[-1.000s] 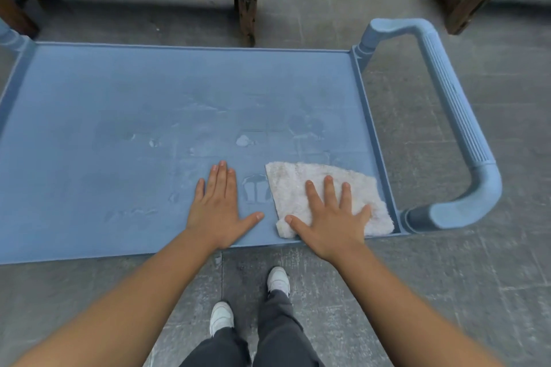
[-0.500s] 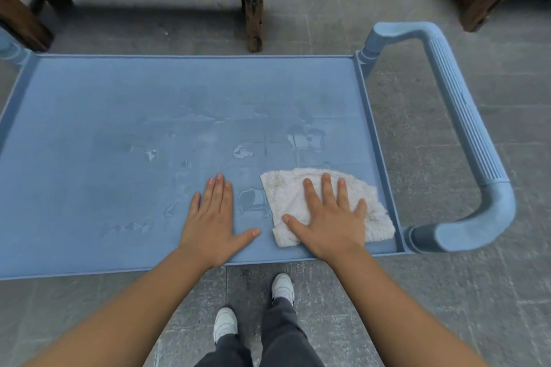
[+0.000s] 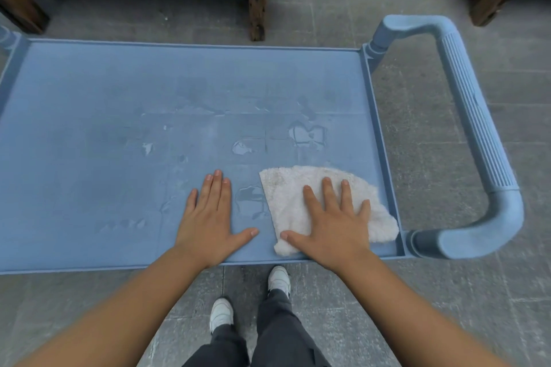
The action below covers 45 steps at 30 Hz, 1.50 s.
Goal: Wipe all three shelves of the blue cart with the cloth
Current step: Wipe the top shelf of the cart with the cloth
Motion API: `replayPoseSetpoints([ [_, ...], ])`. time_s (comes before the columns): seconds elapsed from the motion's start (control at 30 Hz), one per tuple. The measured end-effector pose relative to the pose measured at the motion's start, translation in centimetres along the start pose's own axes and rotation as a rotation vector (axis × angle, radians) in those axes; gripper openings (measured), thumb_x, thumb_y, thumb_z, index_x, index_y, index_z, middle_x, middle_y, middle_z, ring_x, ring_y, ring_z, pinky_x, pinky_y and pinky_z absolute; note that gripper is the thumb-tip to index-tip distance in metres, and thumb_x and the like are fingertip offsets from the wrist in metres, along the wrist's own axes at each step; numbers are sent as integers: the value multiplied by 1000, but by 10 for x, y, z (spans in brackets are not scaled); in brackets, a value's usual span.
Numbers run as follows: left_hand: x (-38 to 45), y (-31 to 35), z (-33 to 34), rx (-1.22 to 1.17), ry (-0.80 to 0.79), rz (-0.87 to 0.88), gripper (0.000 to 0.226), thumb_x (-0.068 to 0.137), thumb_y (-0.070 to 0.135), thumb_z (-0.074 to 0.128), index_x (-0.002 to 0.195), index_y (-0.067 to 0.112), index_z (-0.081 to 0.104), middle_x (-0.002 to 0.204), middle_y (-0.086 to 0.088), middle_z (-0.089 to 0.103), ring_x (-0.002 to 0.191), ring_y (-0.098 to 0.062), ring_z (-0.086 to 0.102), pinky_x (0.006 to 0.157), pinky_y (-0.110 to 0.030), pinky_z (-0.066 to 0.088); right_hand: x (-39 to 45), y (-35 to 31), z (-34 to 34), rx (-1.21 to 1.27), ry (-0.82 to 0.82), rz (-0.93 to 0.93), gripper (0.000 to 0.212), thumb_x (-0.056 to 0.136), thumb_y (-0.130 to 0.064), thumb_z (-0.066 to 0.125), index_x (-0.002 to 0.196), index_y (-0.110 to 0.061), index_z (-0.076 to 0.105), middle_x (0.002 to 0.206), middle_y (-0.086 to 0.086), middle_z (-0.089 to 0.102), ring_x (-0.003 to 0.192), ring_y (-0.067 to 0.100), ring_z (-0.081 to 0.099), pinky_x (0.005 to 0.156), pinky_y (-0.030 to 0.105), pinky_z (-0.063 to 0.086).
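Top shelf (image 3: 89,128) of the blue cart (image 3: 477,134): smears and wet patches across the middle, so wiping looks barely begun | cloth (image 3: 286,197) at near right corner, flat under right hand (image 3: 331,223), fingers straight, pressing | left hand (image 3: 208,223) flat on bare shelf, fingers released | two lower shelves out of sight, presumably left to do

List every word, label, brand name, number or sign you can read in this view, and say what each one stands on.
None: no readable text shows anywhere.
Blue plastic cart shelf: only wet smears and scuffs, no lettering.
Ribbed blue cart handle: plain ridges, no brand.
White terry cloth under the right hand: no tag or print.
Left hand lies flat on bare shelf.
White shoes: no logo shows.
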State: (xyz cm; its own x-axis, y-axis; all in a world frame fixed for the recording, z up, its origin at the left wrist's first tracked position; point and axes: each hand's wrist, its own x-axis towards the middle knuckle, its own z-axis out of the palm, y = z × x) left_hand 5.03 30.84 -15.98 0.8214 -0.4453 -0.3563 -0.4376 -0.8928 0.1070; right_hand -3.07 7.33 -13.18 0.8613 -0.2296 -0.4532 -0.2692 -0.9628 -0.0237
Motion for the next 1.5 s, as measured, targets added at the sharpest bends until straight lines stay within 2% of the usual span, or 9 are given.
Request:
replayPoseSetpoints([
  [0.1, 1, 1, 0, -2, -3, 0, 116, 71, 90, 6, 151, 9, -19, 154, -7, -33, 143, -20, -31, 118, -45, -9, -15, -4, 9, 64, -91, 96, 113, 53, -99, 20, 144, -47, -22, 157, -4, -33, 143, 39, -27, 100, 76, -4],
  [0.17, 1, 0, 0, -3, -1, 2, 116, 71, 90, 6, 150, 9, -19, 155, -8, -32, 143, -21, -30, 118, -45, -10, -17, -6, 12, 79, -101, 108, 113, 53, -98, 23, 142, -48, -26, 154, -5, -37, 142, 39, -28, 99, 78, -1],
  [0.4, 4, -2, 1, -18, 14, 8, 116, 71, 90, 8, 151, 9, -16, 154, -7, -32, 143, -20, -30, 118, -45, -8, -8, -11, 16, 39, 38, 98, 94, 68, -90, 17, 147, -47, -9, 162, -1, -18, 145, 40, -19, 98, 79, -3],
  [0.67, 9, -5, 0, -11, 31, 4, 115, 73, 89, 8, 152, 10, -16, 154, -5, -31, 144, -19, -28, 119, -45, -6, 13, -9, 15, 48, 102, 88, 90, 70, -89, 17, 147, -48, -6, 163, -2, -11, 146, 39, -15, 101, 73, -1],
  [0.9, 11, -7, 1, -30, 35, 4, 116, 72, 90, 12, 152, 11, -15, 156, -4, -29, 144, -18, -28, 118, -43, -8, 48, -15, 6, 42, 154, 104, 78, 78, -79, 12, 148, -47, 1, 164, -4, -2, 147, 39, -7, 103, 72, 2],
  [1.27, 11, -8, 3, -40, 53, 5, 113, 72, 90, 12, 145, 15, -30, 156, -4, -33, 142, -17, -32, 116, -41, -16, 82, -15, -6, 49, 234, 114, 75, 81, -76, 15, 149, -44, 12, 163, -4, 11, 148, 37, 4, 104, 71, 6],
  [1.5, 9, -6, -1, -55, 33, 4, 114, 73, 90, 17, 147, 14, -23, 157, -5, -28, 144, -18, -28, 117, -42, -15, 142, -4, -36, 64, 242, 131, 77, 77, -77, 16, 147, -48, 14, 163, -8, 11, 148, 34, 5, 106, 70, 8],
])
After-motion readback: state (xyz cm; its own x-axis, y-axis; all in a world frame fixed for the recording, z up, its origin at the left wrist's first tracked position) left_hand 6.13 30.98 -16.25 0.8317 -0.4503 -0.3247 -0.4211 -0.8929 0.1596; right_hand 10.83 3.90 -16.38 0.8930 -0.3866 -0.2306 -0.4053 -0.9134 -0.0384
